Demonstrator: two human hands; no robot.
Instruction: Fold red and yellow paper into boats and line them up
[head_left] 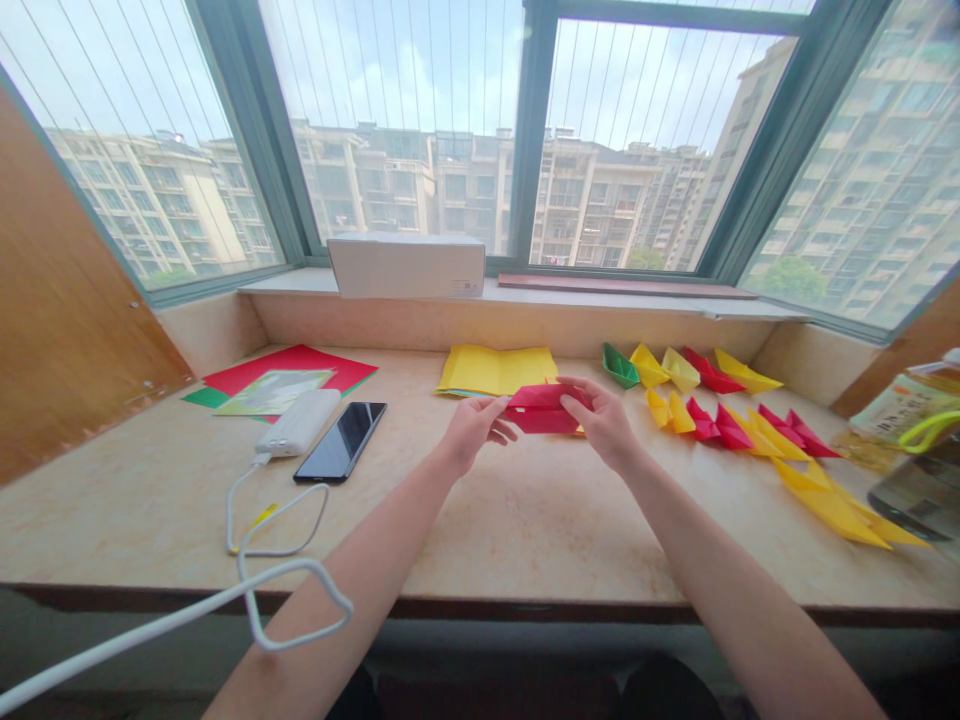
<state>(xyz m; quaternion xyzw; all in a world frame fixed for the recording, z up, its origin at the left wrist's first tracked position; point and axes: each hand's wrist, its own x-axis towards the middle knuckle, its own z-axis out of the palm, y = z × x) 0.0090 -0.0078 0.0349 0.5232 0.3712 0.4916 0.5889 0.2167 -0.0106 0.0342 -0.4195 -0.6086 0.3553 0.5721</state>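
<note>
Between my two hands, a folded piece of red paper [546,412] is held up above the counter. My left hand [478,428] pinches its left end with thumb and index finger, the other fingers curled loosely below. At the right end my right hand [600,415] grips the paper, thumb on the near face and fingers behind. Just beyond the red paper lies a stack of yellow paper [495,370] with a crease down its middle. A bit of orange-yellow paper shows under the right hand, mostly hidden.
Folded paper boats stand to the right, among them a green boat [620,366] and a large yellow one [840,505]. Bottles [911,410] stand at the far right. On the left are a phone [341,442], a power bank [300,422] with a white cable, and red sheets [300,360].
</note>
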